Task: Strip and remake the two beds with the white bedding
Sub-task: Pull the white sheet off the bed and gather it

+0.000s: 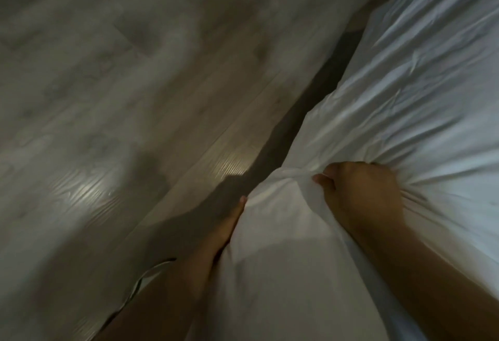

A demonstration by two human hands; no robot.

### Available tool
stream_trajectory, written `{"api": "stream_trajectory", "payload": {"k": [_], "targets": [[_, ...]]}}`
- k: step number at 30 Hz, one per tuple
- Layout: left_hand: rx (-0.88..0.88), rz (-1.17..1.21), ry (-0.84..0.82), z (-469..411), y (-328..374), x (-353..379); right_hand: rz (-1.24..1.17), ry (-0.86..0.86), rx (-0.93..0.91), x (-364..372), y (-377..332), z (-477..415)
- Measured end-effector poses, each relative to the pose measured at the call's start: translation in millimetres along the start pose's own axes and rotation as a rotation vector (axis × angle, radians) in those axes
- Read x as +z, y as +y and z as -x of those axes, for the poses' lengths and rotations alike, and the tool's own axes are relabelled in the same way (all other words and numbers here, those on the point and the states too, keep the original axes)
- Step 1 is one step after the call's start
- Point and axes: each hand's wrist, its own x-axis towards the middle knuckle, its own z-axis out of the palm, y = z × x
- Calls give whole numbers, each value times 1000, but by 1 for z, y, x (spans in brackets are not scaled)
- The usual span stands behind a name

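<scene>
Flanking the white bedding [405,84], a shadowed strip [310,103] borders wood-grain floor [135,70].

Left arm [172,289]: bare forearm enters from near left, angled toward far right.
Left hand [228,223]: fingers straight and together, laid flat against the side of the white bedding [283,259].
Right arm [432,273]: bare forearm enters from near right.
Right hand [359,192]: knuckles up, fingers curled, gripping a bunched fold of the bedding.
</scene>
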Motion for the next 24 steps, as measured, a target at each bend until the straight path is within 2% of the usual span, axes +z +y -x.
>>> {"api": "stream_trajectory", "payload": {"k": [4,9,12,15,21,24], "targets": [[-49,47,-19,-10,-4,4,6,-8,18,10,0,-3],[-37,94,-128,-8,6,-27,-48,4,10,12,-1,-6],[65,-3,24,2,35,-51,-64,56,4,13,-1,-5],[136,-93,155,10,58,-61,-141,192,-29,22,0,-4],[37,-136,35,9,32,-38,-58,115,-21,13,-2,-2],[87,-120,100,4,23,-28,-72,111,-29,13,-2,-3]]}}
